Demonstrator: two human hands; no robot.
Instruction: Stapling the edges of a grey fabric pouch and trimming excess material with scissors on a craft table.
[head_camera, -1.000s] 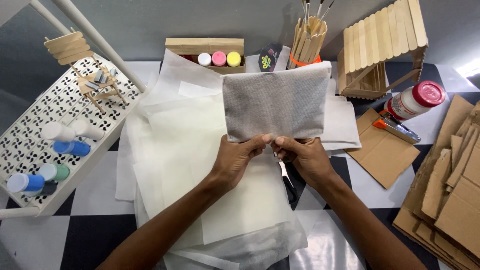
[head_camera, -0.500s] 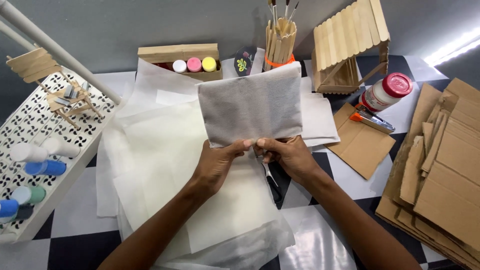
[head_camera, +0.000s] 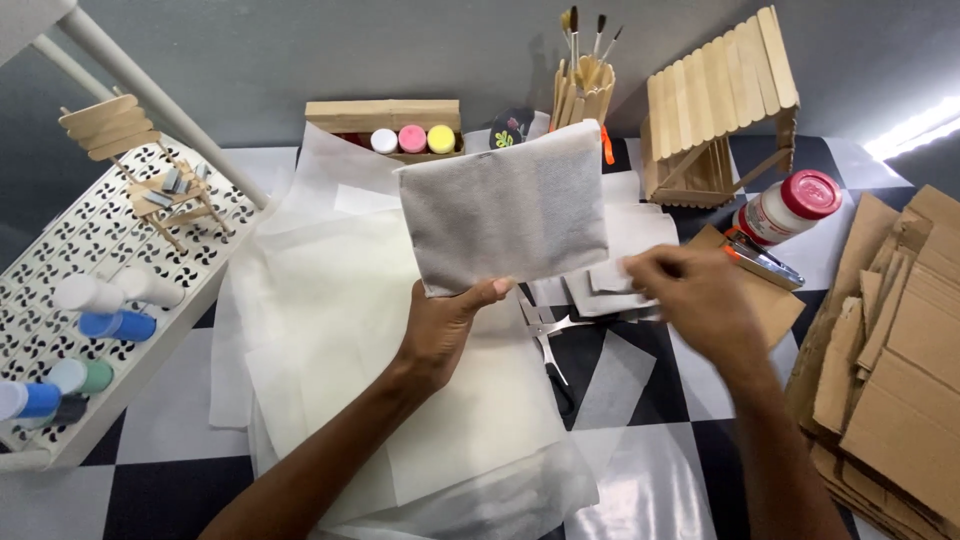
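Note:
My left hand (head_camera: 445, 325) pinches the lower edge of a grey folded sheet of thin paper (head_camera: 505, 205) and holds it upright above the table. My right hand (head_camera: 695, 300) is blurred to the right, off the grey sheet, over small pale paper scraps (head_camera: 600, 285). Whether it grips one of them I cannot tell. Scissors (head_camera: 548, 345) lie on the checkered table between my hands. A pile of white translucent sheets (head_camera: 330, 330) spreads beneath my left arm.
A white perforated rack (head_camera: 60, 300) with paint bottles stands at left. At the back are a wooden box of paint pots (head_camera: 385, 130), a brush cup (head_camera: 585, 85) and a stick-built house (head_camera: 715, 100). A red-capped glue bottle (head_camera: 790, 205) and cardboard pieces (head_camera: 900, 340) lie at right.
My right hand has let go of the grey sheet and moved right over the scraps. The left hand alone now holds the sheet, raised a little higher.

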